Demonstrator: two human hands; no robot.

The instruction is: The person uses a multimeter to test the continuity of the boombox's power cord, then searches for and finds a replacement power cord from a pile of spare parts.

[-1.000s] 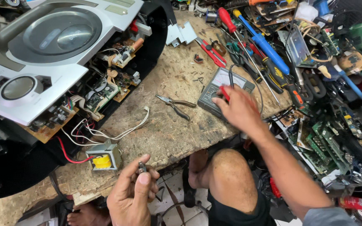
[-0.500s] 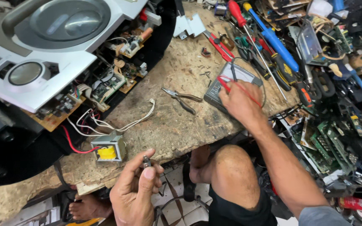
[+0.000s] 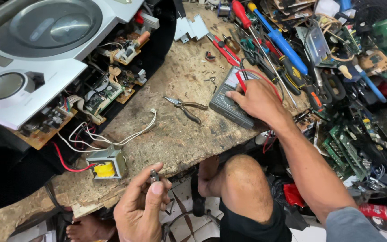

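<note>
Fingers of the left hand point(image 3: 140, 207) pinch a small dark component point(image 3: 153, 175); the right hand point(image 3: 255, 99) reaches out, fingertips pressing a grey multimeter point(image 3: 228, 101) on the workbench point(image 3: 175, 134).

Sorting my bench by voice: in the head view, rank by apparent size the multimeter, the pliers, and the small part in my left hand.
1. multimeter, under the right hand
2. pliers
3. small part, pinched in the left hand, though nearest the camera

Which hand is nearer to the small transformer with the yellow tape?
Left. The left hand pinches a small dark part just right of and below the transformer, at the bench edge. The right hand rests on the multimeter, far to the right.
</note>
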